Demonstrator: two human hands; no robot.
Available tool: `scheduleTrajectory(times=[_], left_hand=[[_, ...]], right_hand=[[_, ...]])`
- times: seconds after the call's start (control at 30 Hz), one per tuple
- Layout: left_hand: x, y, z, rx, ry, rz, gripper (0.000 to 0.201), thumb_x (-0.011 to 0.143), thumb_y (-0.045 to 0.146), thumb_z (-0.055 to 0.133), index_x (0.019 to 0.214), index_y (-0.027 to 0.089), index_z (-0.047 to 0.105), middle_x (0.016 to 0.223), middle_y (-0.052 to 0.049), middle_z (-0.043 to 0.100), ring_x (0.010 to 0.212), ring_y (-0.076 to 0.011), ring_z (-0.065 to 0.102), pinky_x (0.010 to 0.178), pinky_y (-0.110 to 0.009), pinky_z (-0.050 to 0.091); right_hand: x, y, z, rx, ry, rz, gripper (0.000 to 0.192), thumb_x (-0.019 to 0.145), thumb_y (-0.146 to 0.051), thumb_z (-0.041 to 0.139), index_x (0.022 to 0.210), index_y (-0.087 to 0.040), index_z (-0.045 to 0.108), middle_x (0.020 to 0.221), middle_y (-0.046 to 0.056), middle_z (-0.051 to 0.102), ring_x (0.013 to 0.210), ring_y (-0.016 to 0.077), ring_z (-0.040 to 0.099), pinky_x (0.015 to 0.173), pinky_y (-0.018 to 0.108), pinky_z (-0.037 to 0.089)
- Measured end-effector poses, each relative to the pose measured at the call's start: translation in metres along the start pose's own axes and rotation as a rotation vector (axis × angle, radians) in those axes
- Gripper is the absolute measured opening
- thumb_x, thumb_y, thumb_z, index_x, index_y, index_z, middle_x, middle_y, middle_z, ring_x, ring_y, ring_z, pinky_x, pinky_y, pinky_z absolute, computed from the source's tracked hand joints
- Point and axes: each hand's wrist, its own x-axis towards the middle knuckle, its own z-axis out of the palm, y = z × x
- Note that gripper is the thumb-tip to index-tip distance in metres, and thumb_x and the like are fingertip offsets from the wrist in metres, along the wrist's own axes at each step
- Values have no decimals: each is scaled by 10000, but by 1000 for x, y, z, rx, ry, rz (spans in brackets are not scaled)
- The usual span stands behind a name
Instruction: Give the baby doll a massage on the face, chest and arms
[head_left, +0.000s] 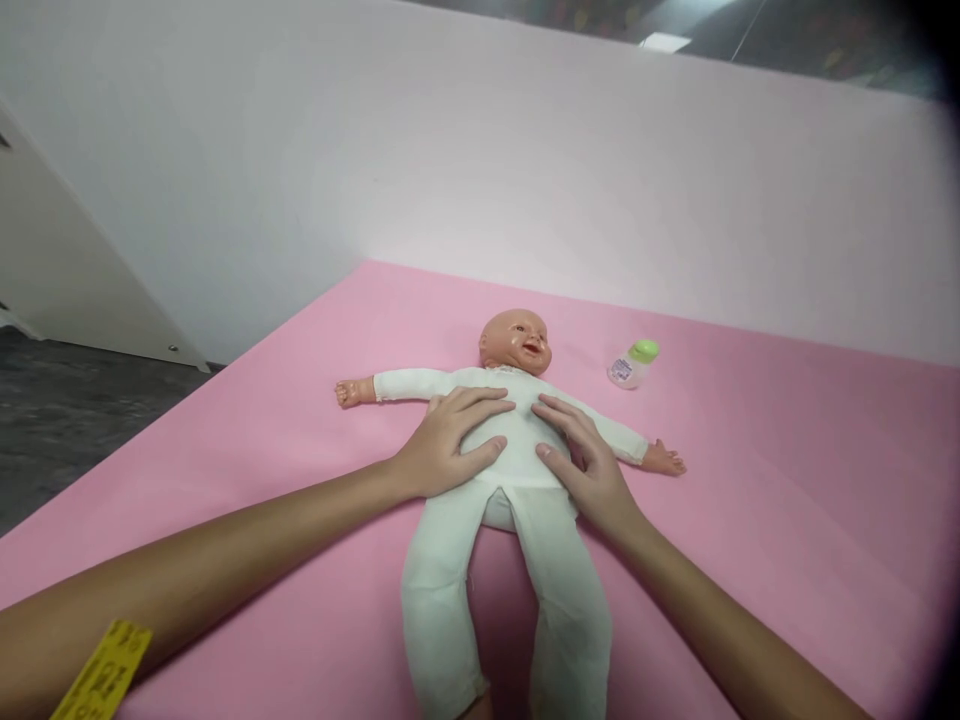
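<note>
While both our hands lie flat on the doll (510,440), left hand (450,445) and right hand (581,460) fingers spread, gripping nothing; doll dressed, on its back under them; bottle (634,364) beyond fingertips, untouched.

We can't read any text here. The small bottle (632,366) w/ the green cap, lying on the pink mat (787,480) near the doll's head, has a white label w/ purplish print, but it's too small and blurred to make out, no brand or word legible. The yellow tag (101,680) on our left forearm at the bottom-left edge has dark marks on it, prob. characters, seen at an angle and partly cut off by the frame, so we can't tell what they say. No other signs or nos. legible.
</note>
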Motion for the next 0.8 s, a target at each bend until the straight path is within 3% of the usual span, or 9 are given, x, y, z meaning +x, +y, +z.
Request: scheduleTrajectory(times=[0.27, 0.47, 0.57, 0.67, 0.73, 0.8], left_hand=[[1, -1, -4, 10, 3, 19, 399, 1009, 393, 557, 1393, 312, 624, 1474, -58, 587, 1288, -296, 543, 1151, -524, 377], [-1, 0, -4, -8, 66, 35, 354, 997, 374, 581, 1326, 300, 685, 1392, -59, 638, 1213, -265, 578, 1119, -479, 418], [-2, -1, -3, 24, 71, 20, 355, 1002, 368, 576, 1340, 321, 674, 1434, -48, 617, 1320, -284, 527, 1167, -516, 371], [-2, -3, -1, 52, 77, 12, 416, 1006, 365, 570, 1417, 325, 612, 1580, -52, 486, 1481, -314, 384, 1230, -568, 282], [-2, -5, 0, 44, 77, 7, 454, 1011, 365, 562, 1461, 315, 570, 1640, -59, 401, 1528, -317, 322, 1251, -575, 256], [-2, -8, 1, 22, 64, 4, 464, 1016, 368, 555, 1475, 304, 556, 1639, -67, 402, 1533, -311, 323, 1260, -567, 260]], right_hand=[[3, 1, -19, -157, -166, -105, 481, 1002, -470, 561, 1477, -398, 538, 1549, 45, 482, 1477, 312, 389, 1219, 569, 348], [0, 0, -12, -135, -120, -120, 464, 1015, -444, 542, 1473, -371, 544, 1562, 57, 460, 1481, 294, 392, 1236, 549, 328], [-4, -2, -2, -137, -86, -82, 494, 1025, -452, 520, 1514, -383, 489, 1641, 29, 376, 1546, 296, 294, 1270, 583, 244], [-8, -3, 3, -159, -58, -17, 551, 1011, -492, 539, 1545, -398, 440, 1690, 8, 303, 1590, 314, 189, 1276, 637, 169], [-8, -4, 2, -165, -60, 21, 575, 1001, -513, 555, 1551, -402, 428, 1703, 6, 278, 1595, 318, 176, 1274, 648, 166], [-8, -5, 0, -162, -85, 42, 587, 998, -521, 562, 1555, -403, 421, 1709, 6, 263, 1596, 314, 183, 1276, 639, 175]])
